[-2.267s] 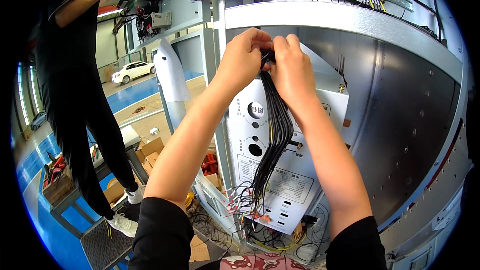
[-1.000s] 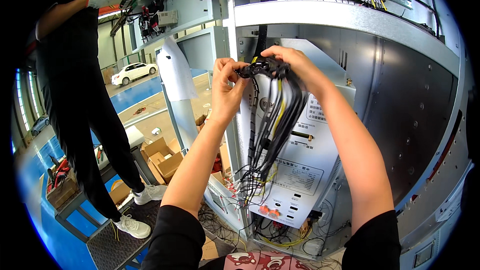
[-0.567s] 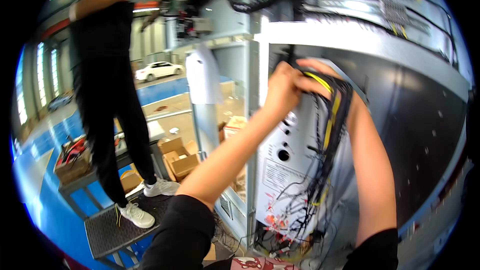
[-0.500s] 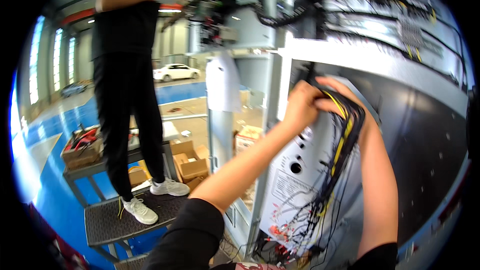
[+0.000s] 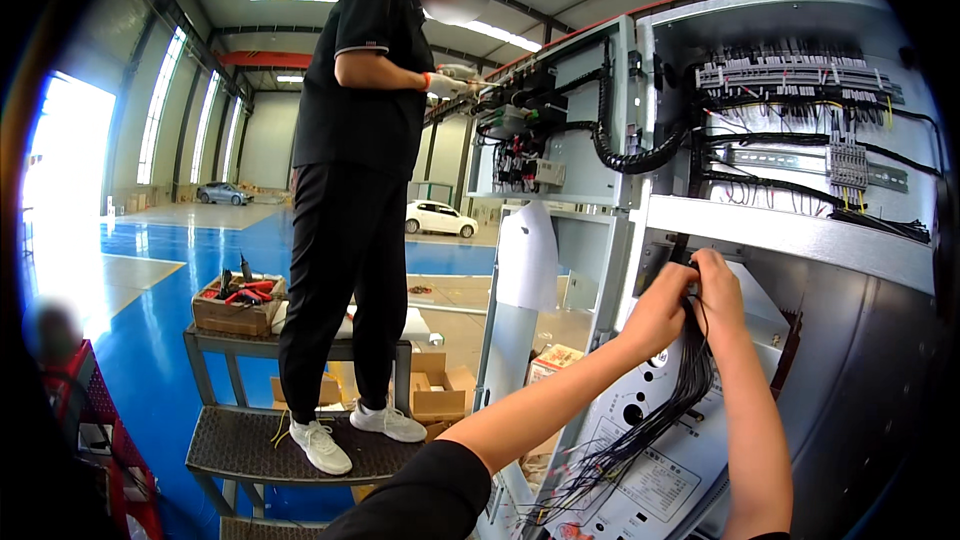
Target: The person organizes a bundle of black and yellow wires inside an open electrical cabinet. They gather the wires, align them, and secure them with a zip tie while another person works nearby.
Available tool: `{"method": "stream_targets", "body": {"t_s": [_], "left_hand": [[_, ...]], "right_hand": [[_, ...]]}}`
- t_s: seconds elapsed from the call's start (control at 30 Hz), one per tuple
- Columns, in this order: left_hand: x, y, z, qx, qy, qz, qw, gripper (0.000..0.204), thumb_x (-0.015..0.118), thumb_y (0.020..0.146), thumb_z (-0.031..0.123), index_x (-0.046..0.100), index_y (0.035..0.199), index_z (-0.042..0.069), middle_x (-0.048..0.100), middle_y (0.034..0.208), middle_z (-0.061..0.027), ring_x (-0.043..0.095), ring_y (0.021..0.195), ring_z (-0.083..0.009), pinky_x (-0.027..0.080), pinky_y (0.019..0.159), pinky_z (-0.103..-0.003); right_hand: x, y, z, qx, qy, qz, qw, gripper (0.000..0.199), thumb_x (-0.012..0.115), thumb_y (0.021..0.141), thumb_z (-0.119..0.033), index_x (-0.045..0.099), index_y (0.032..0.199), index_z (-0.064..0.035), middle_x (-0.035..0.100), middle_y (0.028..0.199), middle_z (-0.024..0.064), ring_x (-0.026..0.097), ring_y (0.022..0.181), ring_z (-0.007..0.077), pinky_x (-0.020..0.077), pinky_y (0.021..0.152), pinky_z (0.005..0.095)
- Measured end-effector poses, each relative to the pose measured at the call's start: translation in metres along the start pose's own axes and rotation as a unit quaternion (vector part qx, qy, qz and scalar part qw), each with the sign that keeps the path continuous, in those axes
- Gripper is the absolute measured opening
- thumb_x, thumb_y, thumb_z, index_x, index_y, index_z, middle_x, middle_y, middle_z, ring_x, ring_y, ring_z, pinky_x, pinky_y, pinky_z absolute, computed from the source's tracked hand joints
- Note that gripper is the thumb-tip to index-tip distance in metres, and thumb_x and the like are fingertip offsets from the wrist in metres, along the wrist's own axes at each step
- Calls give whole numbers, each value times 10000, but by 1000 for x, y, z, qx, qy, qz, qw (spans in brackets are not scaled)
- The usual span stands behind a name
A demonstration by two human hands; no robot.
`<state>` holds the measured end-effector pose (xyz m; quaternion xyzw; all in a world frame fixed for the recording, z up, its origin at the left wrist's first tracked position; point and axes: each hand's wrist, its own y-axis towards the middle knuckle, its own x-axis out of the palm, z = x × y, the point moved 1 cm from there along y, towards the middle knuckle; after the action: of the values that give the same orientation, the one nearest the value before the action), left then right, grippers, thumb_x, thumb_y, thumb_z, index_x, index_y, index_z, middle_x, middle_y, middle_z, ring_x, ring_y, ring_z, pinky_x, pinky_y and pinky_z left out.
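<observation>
Below the cabinet's pale crossbar, both my hands meet at the top of a hanging bundle of black wires (image 5: 690,370). My left hand (image 5: 660,315) is closed on the bundle from its left side. My right hand (image 5: 718,285) pinches at the same spot from the right, its fingertips close to the left ones. The bundle drops between my forearms and fans out into loose thin ends at the lower left, over a light panel (image 5: 655,480) with round holes and printed labels. My fingers partly hide the gripped stretch.
Above the crossbar (image 5: 790,235) sit wired terminal rows (image 5: 800,85). An open cabinet door (image 5: 565,180) carries black corrugated conduit. To the left, a gloved co-worker (image 5: 365,110) stands on a step platform (image 5: 290,440) beside a tool box (image 5: 235,305). Cardboard boxes (image 5: 440,385) lie behind.
The view has tilted up, showing more of the cabinet and co-worker. My hands have drawn together at the bundle's top; the wires looped over my right hand, yellow ones among them, now hang down.
</observation>
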<state>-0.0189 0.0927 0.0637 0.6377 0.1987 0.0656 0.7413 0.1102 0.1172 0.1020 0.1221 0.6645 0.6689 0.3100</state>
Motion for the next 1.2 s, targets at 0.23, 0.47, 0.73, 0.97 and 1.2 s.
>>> {"method": "stream_targets", "body": {"t_s": [0.23,0.47,0.73,0.97,1.2], "left_hand": [[-2,23,-12,-37,-34,-68,996,427,529,848,-66,493,1262,34,571,1085,-134,556,769,-250,470,745,-321],[-19,40,-19,52,227,-98,968,446,612,843,38,468,1263,77,604,1099,-148,626,962,-361,512,783,-428],[-64,15,-17,36,309,-81,947,217,632,858,97,509,1034,66,557,975,-129,588,872,-387,484,720,-460],[-84,-11,-33,-38,198,-47,978,193,597,911,95,476,1049,36,513,1014,-166,557,902,-422,466,745,-469],[-73,-14,-28,-4,153,23,988,228,608,861,-6,519,1067,31,488,1069,-153,554,928,-398,465,768,-455]], "right_hand": [[-6,5,25,106,120,25,987,329,725,709,44,550,982,-10,608,974,135,637,888,302,504,786,393],[-10,7,10,164,407,-57,897,193,670,830,-20,554,979,17,658,950,89,634,904,149,503,832,307],[-4,-10,31,169,-53,-207,962,285,663,777,-192,688,1044,-94,701,994,134,647,985,343,516,836,418],[-14,0,22,162,43,-399,901,510,746,748,-380,676,1142,-64,690,1072,131,625,1058,328,475,942,396],[-1,-6,-21,94,-184,-388,898,562,678,810,-430,610,1259,-100,656,1148,164,601,1113,341,461,953,415]]}}
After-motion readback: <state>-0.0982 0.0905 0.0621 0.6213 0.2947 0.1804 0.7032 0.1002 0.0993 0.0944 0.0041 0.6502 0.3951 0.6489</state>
